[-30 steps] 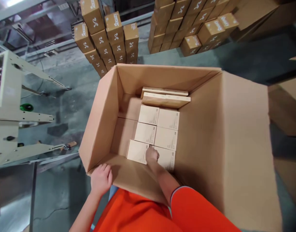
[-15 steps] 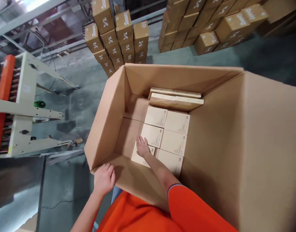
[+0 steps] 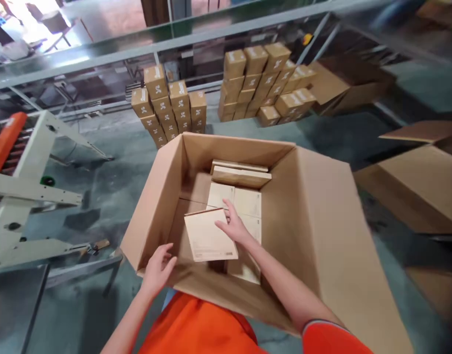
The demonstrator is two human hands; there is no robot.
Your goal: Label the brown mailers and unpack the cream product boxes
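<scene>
My right hand (image 3: 233, 225) grips the right edge of a flat cream-coloured box (image 3: 210, 238), which is tilted and raised inside a large open carton (image 3: 152, 196). Its thumb lies over the top face; some fingers are hidden behind the edge. My left hand (image 3: 159, 269), with thumb and fingers apart, hovers at the carton's near left corner and holds nothing. More cream boxes (image 3: 248, 200) lie flat on the carton's floor, partly covered by my right hand and the raised box. Several slim boxes (image 3: 242, 176) stand on edge against the far wall.
Stacks of small brown cartons (image 3: 166, 110) and further stacked cartons (image 3: 253, 81) stand on the floor beyond. A roller conveyor frame (image 3: 34, 157) is on the left. Open brown cartons (image 3: 413, 177) sit at the right. The big carton's flap (image 3: 344, 236) spreads rightward.
My right hand has lifted a box from the near left of the layer and tilted it. My left hand has let go of the carton's rim. The view has shifted upward and back.
</scene>
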